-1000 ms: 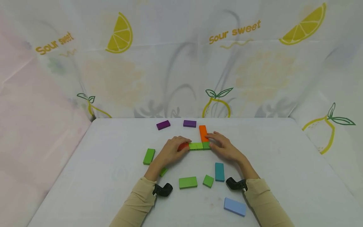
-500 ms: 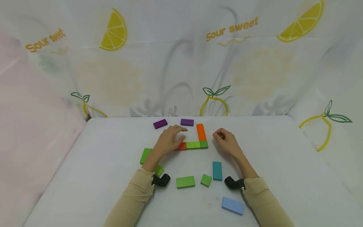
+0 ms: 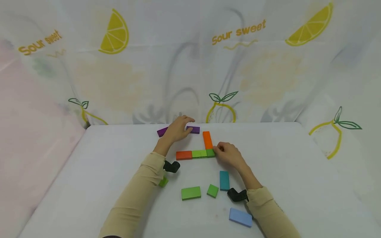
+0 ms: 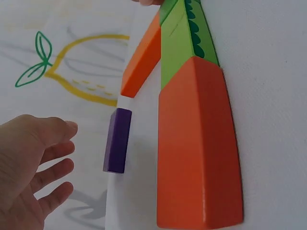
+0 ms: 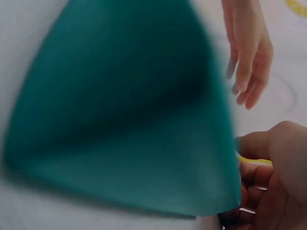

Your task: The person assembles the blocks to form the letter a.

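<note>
My left hand (image 3: 178,129) reaches over the far edge of the table, thumb and fingers spread apart, near a purple block (image 3: 194,130). In the left wrist view that hand (image 4: 38,167) grips nothing. My right hand (image 3: 229,154) is at the right end of a block row, its loosely curled fingertips at the green block (image 3: 210,153), apparently touching it. The row continues left with a light green block (image 3: 199,153) and a red-orange block (image 3: 184,155). An orange block (image 3: 207,140) extends away from the row's right end. The right fingertips are partly hidden behind the teal block (image 5: 120,143).
A darker purple block (image 3: 162,132) lies partly behind the left hand. Nearer are a green block (image 3: 191,193), a small green block (image 3: 212,191), a teal block (image 3: 224,180) and a light blue block (image 3: 240,217). The left sleeve partly covers another green block (image 3: 163,182).
My left hand has left the red-orange block and moved away from me to the purple blocks. My right hand lifted off the row's right end, then came back to it.
</note>
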The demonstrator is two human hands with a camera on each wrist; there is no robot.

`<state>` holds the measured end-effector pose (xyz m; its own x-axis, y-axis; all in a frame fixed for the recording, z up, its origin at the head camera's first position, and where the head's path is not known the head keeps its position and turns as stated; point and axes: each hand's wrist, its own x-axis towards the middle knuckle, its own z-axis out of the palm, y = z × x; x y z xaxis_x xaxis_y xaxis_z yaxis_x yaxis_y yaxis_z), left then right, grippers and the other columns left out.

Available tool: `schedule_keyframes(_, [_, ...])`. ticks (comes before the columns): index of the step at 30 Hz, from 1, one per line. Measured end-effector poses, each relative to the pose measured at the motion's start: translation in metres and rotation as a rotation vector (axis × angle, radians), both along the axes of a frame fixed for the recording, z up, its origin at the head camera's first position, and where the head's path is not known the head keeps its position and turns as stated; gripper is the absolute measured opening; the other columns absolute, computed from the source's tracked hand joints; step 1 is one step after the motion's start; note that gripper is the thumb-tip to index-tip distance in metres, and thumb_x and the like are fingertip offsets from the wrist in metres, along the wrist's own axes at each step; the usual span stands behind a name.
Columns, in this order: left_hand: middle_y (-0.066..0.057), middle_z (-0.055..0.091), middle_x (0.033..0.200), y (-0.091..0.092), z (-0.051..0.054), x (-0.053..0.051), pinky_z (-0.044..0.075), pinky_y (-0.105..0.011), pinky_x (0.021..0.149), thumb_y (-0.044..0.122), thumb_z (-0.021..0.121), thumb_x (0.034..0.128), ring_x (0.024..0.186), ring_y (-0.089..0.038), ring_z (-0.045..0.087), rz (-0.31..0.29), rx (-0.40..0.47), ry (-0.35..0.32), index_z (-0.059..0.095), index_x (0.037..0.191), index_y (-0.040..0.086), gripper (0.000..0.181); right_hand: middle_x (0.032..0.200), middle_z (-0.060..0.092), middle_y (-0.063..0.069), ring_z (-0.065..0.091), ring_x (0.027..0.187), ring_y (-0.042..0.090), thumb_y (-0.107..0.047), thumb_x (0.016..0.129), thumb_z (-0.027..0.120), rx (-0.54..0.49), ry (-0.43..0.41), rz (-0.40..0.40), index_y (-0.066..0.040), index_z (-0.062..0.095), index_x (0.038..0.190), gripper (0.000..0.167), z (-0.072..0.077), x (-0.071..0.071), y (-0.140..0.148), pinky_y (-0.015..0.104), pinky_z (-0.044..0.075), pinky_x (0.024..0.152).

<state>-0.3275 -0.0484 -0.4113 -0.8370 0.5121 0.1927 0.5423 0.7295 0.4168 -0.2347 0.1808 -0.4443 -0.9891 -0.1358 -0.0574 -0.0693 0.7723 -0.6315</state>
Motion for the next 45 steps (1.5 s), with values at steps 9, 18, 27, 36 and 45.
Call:
schedule_keyframes(9, [-0.012, 0.058, 0.129, 0.007, -0.001, -0.011, 0.040, -0.048, 0.103, 0.016, 0.061, 0.0906, 0.120, -0.033, 0.051, -0.041, -0.099, -0.040, 0.058, 0.126, 0.008, 0.037, 0.063, 0.049, 0.000, 0.045, 0.058, 0.014, -0.032, 0.095, 0.052, 0.048, 0.023, 0.000, -0.012, 0.063, 0.082, 0.027, 0.001, 0.000, -0.007, 0.025, 0.031, 0.051])
schedule_keyframes(18, [-0.015, 0.058, 0.125, 0.009, -0.015, -0.016, 0.040, -0.042, 0.104, 0.013, 0.062, 0.0895, 0.116, -0.032, 0.053, -0.081, -0.101, -0.067, 0.059, 0.124, 0.004, 0.035, 0.062, 0.048, -0.001, 0.044, 0.057, 0.014, -0.033, 0.095, 0.052, 0.042, 0.004, -0.014, -0.012, 0.062, 0.080, 0.028, -0.003, 0.002, -0.010, 0.025, 0.030, 0.050])
schedule_keyframes(27, [-0.015, 0.059, 0.119, 0.005, -0.028, -0.016, 0.040, -0.043, 0.104, 0.012, 0.062, 0.0889, 0.112, -0.030, 0.052, -0.055, -0.046, -0.089, 0.062, 0.121, 0.006, 0.033, 0.060, 0.046, -0.002, 0.044, 0.055, 0.014, -0.033, 0.095, 0.053, 0.071, 0.008, -0.023, -0.013, 0.062, 0.078, 0.028, -0.004, 0.004, -0.012, 0.025, 0.028, 0.049])
schedule_keyframes(36, [-0.013, 0.059, 0.119, 0.004, -0.029, -0.018, 0.040, -0.041, 0.104, 0.012, 0.061, 0.0902, 0.112, -0.028, 0.052, -0.049, -0.027, -0.116, 0.062, 0.122, 0.006, 0.032, 0.061, 0.047, -0.001, 0.045, 0.056, 0.015, -0.034, 0.095, 0.051, 0.105, -0.003, -0.012, -0.013, 0.062, 0.083, 0.027, -0.001, 0.001, -0.010, 0.026, 0.029, 0.050])
schedule_keyframes(45, [-0.014, 0.059, 0.119, 0.005, -0.029, -0.020, 0.040, -0.041, 0.105, 0.012, 0.062, 0.0903, 0.112, -0.028, 0.052, -0.061, -0.012, -0.137, 0.062, 0.122, 0.007, 0.033, 0.061, 0.046, -0.001, 0.044, 0.057, 0.015, -0.035, 0.095, 0.051, 0.097, -0.020, -0.008, -0.013, 0.061, 0.083, 0.028, 0.000, -0.001, -0.006, 0.026, 0.028, 0.052])
